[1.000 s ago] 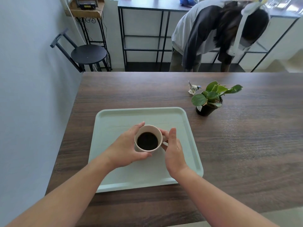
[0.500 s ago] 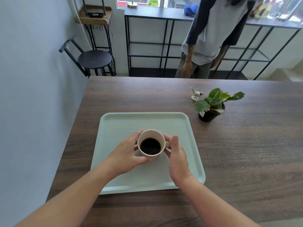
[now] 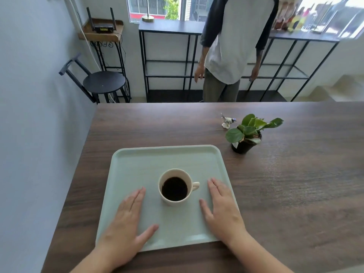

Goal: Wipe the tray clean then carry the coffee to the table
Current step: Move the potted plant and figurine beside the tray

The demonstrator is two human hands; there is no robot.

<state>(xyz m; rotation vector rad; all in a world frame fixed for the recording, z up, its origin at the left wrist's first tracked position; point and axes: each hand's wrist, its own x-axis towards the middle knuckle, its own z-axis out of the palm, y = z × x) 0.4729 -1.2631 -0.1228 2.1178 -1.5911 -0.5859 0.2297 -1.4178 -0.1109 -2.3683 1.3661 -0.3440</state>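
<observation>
A cream cup of black coffee (image 3: pixel 175 187) stands upright in the middle of a pale green tray (image 3: pixel 167 158), handle pointing right. The tray lies on a dark wooden table (image 3: pixel 295 194). My left hand (image 3: pixel 126 227) is open, palm down, over the tray's left front part, left of the cup and apart from it. My right hand (image 3: pixel 222 211) is open too, over the tray's right side, a short gap from the cup's handle. Neither hand holds anything.
A small potted plant (image 3: pixel 248 134) and a little bird figurine (image 3: pixel 227 121) sit on the table beyond the tray's right corner. A person (image 3: pixel 230 48) stands past the table's far edge. A black stool (image 3: pixel 102 83) and a wall are at the left.
Both hands have let go of the cup and moved outward and back, flat over the tray. The cup now stands free. The person beyond the table has straightened up.
</observation>
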